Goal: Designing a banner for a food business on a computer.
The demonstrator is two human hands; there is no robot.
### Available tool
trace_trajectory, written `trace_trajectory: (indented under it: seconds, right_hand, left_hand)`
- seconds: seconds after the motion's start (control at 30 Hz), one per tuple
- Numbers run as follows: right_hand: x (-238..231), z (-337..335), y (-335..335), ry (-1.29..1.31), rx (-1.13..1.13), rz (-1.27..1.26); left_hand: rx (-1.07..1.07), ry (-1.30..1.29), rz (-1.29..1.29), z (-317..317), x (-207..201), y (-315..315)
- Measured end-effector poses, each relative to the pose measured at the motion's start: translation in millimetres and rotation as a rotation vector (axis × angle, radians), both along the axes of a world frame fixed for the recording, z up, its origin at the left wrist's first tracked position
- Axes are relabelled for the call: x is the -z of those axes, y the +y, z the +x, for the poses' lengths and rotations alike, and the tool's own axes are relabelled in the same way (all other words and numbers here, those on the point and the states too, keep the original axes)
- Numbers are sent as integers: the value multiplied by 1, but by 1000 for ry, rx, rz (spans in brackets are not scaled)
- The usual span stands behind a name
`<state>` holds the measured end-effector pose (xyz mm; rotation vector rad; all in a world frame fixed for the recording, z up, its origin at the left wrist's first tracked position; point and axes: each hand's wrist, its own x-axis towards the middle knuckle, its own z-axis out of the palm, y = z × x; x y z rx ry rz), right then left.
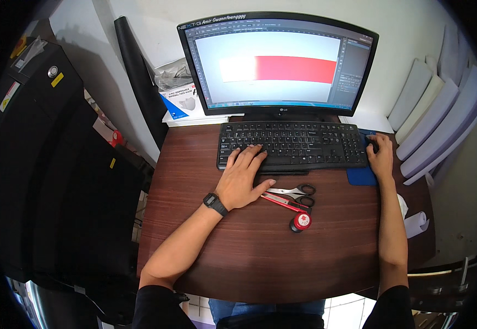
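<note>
My left hand rests on the lower left of a black keyboard, fingers spread and stretched over the keys, with the thumb out to the right. On that wrist is a black digital watch. At the right end of the keyboard, my right hand curls over a dark computer mouse, largely covered by the fingers. Under it lies a blue mouse pad. Beside my left thumb lie scissors with black handles, a red utility knife and a small round red-and-black stamp.
Behind the keyboard a monitor displays a white-to-red gradient rectangle in an editing program. A mask box stands left of it. Paper rolls lean at the right, and a large black machine stands left of the brown desk.
</note>
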<state>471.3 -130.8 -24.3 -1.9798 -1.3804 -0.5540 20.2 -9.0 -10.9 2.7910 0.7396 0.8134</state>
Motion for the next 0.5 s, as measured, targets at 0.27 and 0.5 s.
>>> trace_trajectory:
  seconds: [0.27,0.5]
  right_hand:
    - [0,0,0,-1,2,-3]
    - [1,1,-1,-5,-4,7]
  left_hand:
    - [-2,2,-2,0,1,0]
    - [0,1,2,0,1,0]
